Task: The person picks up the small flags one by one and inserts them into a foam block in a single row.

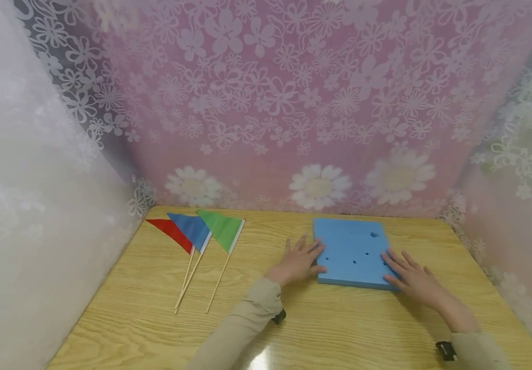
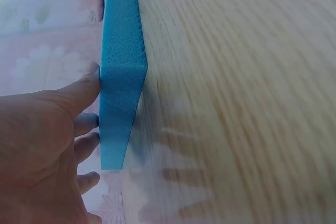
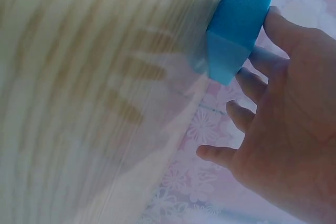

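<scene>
A square blue foam board [image 1: 344, 241] with several small holes lies flat on the wooden table, right of the middle in the head view. My left hand [image 1: 297, 261] touches its left edge, thumb and fingertips on the top face, fingers spread. At the right edge, my right hand [image 1: 416, 280] rests its fingertips on the board in the same spread way. Both wrist views show straight fingers against the upper face of the thick foam [image 2: 119, 77], with neither hand curled round it.
To the left lie three pennants on thin wooden sticks: a red flag [image 1: 173, 232], a blue flag [image 1: 193, 229] and a green flag [image 1: 223, 229]. The red and blue sticks cross. Flowered cloth [image 1: 266, 103] encloses the wooden table [image 1: 122, 329] at the back and sides.
</scene>
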`<control>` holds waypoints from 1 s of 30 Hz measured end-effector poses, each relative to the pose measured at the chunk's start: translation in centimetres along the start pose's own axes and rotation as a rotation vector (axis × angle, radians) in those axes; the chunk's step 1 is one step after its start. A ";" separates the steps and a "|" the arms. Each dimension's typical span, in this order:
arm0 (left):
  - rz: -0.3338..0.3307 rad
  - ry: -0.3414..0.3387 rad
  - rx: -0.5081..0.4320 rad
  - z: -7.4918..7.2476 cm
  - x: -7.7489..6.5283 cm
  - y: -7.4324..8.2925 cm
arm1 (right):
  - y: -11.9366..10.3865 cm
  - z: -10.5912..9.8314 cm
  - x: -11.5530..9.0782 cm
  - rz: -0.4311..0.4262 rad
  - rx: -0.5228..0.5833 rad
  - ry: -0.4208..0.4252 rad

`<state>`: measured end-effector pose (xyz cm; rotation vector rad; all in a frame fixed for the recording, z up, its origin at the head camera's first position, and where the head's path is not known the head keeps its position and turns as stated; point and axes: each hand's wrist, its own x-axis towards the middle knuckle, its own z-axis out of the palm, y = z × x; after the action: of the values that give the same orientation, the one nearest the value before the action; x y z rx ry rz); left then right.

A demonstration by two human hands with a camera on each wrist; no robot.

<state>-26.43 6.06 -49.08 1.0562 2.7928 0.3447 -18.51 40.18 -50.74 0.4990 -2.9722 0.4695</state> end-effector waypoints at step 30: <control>-0.018 0.008 -0.087 -1.2 -4.6 -4.1 | -6.1 0.1 2.4 0.011 0.016 -0.124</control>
<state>-25.84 -0.23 -48.75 1.0117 2.7646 0.4642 -18.73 33.95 -48.73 0.5330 -3.0928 0.4807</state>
